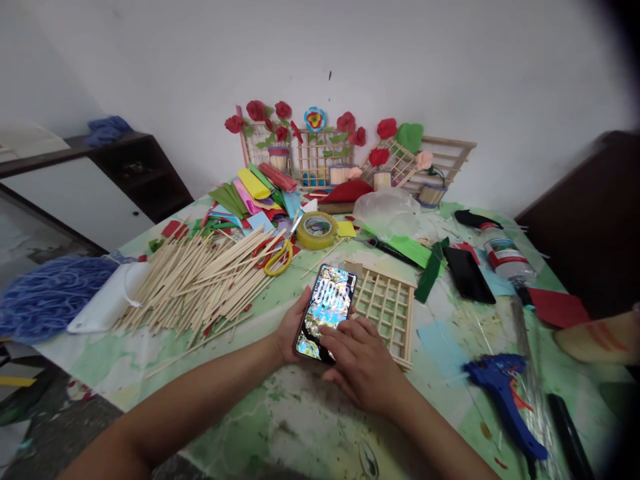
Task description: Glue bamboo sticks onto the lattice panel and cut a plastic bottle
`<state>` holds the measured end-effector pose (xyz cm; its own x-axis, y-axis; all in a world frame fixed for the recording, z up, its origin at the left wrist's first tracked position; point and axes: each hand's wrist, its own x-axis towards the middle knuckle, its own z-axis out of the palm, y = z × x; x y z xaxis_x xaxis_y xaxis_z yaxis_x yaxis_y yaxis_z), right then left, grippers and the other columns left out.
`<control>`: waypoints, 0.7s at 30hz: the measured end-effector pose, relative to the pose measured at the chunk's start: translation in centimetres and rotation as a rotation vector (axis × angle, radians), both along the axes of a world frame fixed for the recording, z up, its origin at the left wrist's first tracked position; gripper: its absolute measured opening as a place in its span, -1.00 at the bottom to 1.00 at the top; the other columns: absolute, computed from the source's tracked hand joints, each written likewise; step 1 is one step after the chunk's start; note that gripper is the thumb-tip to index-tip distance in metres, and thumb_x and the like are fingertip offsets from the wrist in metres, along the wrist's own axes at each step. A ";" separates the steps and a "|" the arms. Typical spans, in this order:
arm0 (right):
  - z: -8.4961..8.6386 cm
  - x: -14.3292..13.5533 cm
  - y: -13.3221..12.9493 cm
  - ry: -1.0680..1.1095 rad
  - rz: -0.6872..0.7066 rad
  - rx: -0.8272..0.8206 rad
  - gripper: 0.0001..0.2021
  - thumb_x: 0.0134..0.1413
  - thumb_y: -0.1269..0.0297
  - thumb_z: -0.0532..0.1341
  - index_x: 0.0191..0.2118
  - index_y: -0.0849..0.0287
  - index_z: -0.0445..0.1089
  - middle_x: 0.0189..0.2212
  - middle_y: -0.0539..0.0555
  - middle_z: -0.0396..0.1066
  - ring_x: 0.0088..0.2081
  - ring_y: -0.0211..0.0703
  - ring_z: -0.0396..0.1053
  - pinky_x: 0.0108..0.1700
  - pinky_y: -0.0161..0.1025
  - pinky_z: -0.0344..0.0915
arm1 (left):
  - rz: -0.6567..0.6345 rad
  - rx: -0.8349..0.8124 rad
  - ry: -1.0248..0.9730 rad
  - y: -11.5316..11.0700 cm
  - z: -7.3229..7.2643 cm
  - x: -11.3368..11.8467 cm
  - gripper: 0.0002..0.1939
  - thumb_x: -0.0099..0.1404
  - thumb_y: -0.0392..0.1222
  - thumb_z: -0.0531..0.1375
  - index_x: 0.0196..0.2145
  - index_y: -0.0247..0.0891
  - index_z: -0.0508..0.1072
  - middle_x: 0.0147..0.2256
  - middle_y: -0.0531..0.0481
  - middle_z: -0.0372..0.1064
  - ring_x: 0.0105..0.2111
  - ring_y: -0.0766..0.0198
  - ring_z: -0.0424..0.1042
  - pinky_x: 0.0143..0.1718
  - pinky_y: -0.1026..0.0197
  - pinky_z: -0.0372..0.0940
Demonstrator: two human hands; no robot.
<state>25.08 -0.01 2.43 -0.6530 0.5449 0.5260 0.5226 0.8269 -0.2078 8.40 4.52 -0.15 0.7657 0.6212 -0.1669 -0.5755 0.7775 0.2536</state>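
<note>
A smartphone [334, 312] with a lit screen, showing large digits over a bright picture, rests in my left hand [290, 335], whose fingers wrap its edge from below. Over the lower screen lies my right hand [364, 365], fingers stretched forward with fingertips at the glass; it holds nothing. Just behind the phone, a lattice of thin wooden sticks [393, 308] lies flat on the table, partly hidden by the phone and my right hand. Scissors with red and yellow handles [279, 259] and a roll of tape [317, 230] lie farther back.
Loose wooden sticks [195, 287] spread at left beside blue yarn [55, 293]. Stick frames with paper flowers [325, 153] lean on the wall. At right are a blue glue gun [503, 393], a dark phone [469, 275], a plastic bottle [507, 257] and a black stick-like object [569, 433].
</note>
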 end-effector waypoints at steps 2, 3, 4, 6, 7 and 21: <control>0.2 0.5 0.5 0.022 -0.126 0.008 -0.64 0.25 0.12 0.00 0.04 0.23 0.26 0.01 0.17 0.40 -0.08 0.02 0.24 0.03 0.00 0.06 | 0.012 -0.007 0.016 0.0 -0.1 -0.1 -0.23 0.27 0.29 -0.13 0.11 -0.46 0.28 -0.13 -0.31 0.45 -0.12 -0.02 0.44 -0.03 0.01 0.19; 0.3 0.9 0.8 0.029 -0.205 0.002 -0.63 0.25 0.15 0.02 0.06 0.25 0.24 0.04 0.21 0.37 -0.05 0.05 0.22 0.01 0.02 0.07 | 0.021 -0.008 0.024 0.0 -0.2 -0.1 -0.23 0.27 0.29 -0.13 0.11 -0.45 0.28 -0.12 -0.31 0.45 -0.13 -0.02 0.44 -0.05 0.01 0.20; 0.4 1.3 1.1 0.035 -0.280 -0.007 -0.62 0.24 0.17 0.03 0.08 0.27 0.21 0.07 0.23 0.33 -0.03 0.08 0.20 0.00 0.03 0.07 | 0.025 -0.006 0.031 0.0 -0.2 -0.1 -0.23 0.27 0.29 -0.13 0.11 -0.45 0.28 -0.12 -0.32 0.44 -0.15 -0.01 0.45 -0.07 0.01 0.22; 0.7 2.1 1.6 0.039 -0.367 -0.014 -0.59 0.23 0.19 0.04 0.13 0.27 0.15 0.11 0.26 0.28 0.00 0.11 0.17 0.00 0.06 0.06 | 0.012 0.004 0.036 0.0 -0.3 -0.2 -0.21 0.27 0.30 -0.15 0.10 -0.48 0.29 -0.12 -0.34 0.44 -0.19 0.00 0.46 -0.10 0.02 0.24; 0.8 2.4 1.8 0.043 -0.381 -0.006 -0.58 0.23 0.20 0.04 0.15 0.25 0.12 0.12 0.26 0.26 0.00 0.11 0.17 0.00 0.06 0.06 | 0.004 0.007 0.035 0.0 -0.2 -0.3 -0.20 0.28 0.30 -0.16 0.10 -0.49 0.29 -0.11 -0.35 0.43 -0.20 0.01 0.47 -0.11 0.03 0.25; -0.2 0.4 -0.2 0.082 -0.106 0.071 -0.75 0.24 0.24 0.02 -0.02 0.16 0.28 -0.04 0.15 0.44 -0.08 0.00 0.28 -0.05 -0.05 0.09 | 0.015 -0.008 0.015 0.1 0.0 -0.5 -0.15 0.26 0.33 -0.17 0.12 -0.55 0.23 -0.10 -0.36 0.42 -0.11 -0.03 0.42 -0.01 0.01 0.15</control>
